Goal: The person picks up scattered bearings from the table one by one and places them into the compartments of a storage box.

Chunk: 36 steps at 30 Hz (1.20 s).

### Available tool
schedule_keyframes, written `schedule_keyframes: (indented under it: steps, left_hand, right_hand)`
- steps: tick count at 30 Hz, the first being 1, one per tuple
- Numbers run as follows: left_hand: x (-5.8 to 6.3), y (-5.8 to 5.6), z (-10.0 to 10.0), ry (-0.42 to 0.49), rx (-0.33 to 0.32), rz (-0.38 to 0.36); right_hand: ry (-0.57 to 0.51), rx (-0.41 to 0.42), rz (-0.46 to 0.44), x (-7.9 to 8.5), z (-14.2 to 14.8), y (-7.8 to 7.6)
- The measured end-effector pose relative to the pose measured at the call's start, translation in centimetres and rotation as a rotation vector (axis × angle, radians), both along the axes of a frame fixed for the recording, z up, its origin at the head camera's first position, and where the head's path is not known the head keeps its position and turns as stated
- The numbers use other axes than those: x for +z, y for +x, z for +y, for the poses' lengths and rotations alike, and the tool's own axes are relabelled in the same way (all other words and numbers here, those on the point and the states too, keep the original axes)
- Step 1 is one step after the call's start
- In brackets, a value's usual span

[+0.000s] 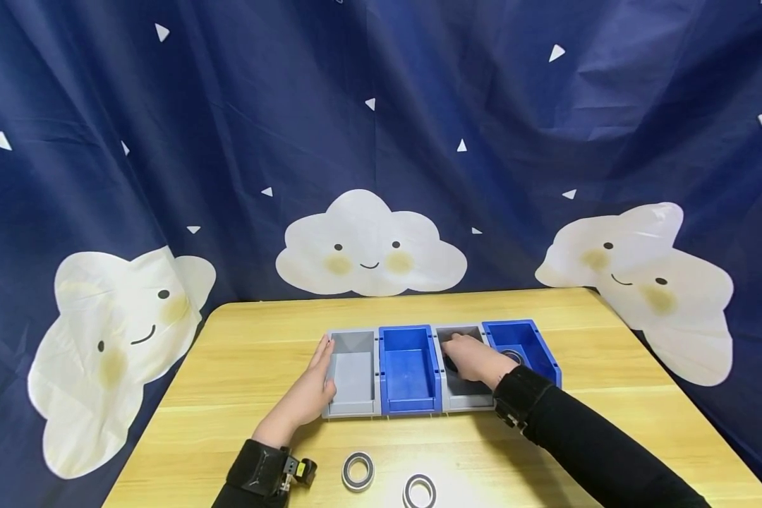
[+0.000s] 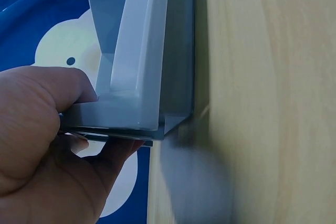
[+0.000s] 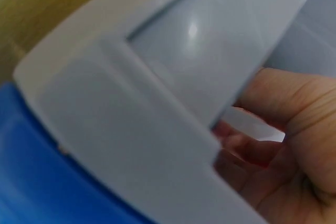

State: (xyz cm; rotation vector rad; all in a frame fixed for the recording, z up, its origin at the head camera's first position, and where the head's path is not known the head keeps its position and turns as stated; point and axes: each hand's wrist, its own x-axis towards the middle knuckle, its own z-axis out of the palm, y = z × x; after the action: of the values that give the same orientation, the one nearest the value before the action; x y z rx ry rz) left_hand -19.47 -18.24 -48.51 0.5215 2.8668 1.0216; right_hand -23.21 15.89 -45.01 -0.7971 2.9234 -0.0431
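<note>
Four small bins stand joined in a row, grey and blue by turns. My left hand (image 1: 305, 395) is at the left end, gripping the wall of the leftmost grey bin (image 2: 142, 51). In the left wrist view its thumb lies over the rim and its fingers are on the outer side. My right hand (image 1: 476, 360) reaches down into the other grey bin (image 1: 470, 402), fingers curled. Under them shows a dark edge of what looks like a bearing (image 1: 449, 363), mostly hidden. In the right wrist view the bin wall hides the fingertips.
A bearing (image 1: 513, 355) lies in the right blue bin (image 1: 533, 346), partly behind the right wrist. Beside it on the left, the other blue bin (image 1: 409, 374) separates the grey ones. Two bearings, one left (image 1: 358, 471) and one right (image 1: 420, 491), lie on the wooden table (image 1: 260, 339) in front.
</note>
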Motion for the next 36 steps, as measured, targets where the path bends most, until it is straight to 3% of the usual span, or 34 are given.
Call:
schedule_keyframes:
  steps: [19, 24, 36]
  left_hand:
    - [0.0, 0.0, 0.0, -0.005, -0.003, 0.007]
    - [0.1, 0.1, 0.1, 0.0, -0.006, 0.003]
    - [0.0, 0.1, -0.1, 0.017, -0.015, -0.002]
  right_hand:
    - [0.003, -0.017, 0.01, 0.4, 0.0, 0.5]
    - [-0.024, -0.057, -0.014, 1.4, 0.2, 0.8]
    - [-0.061, -0.057, -0.018, 4.9, -0.1, 2.9]
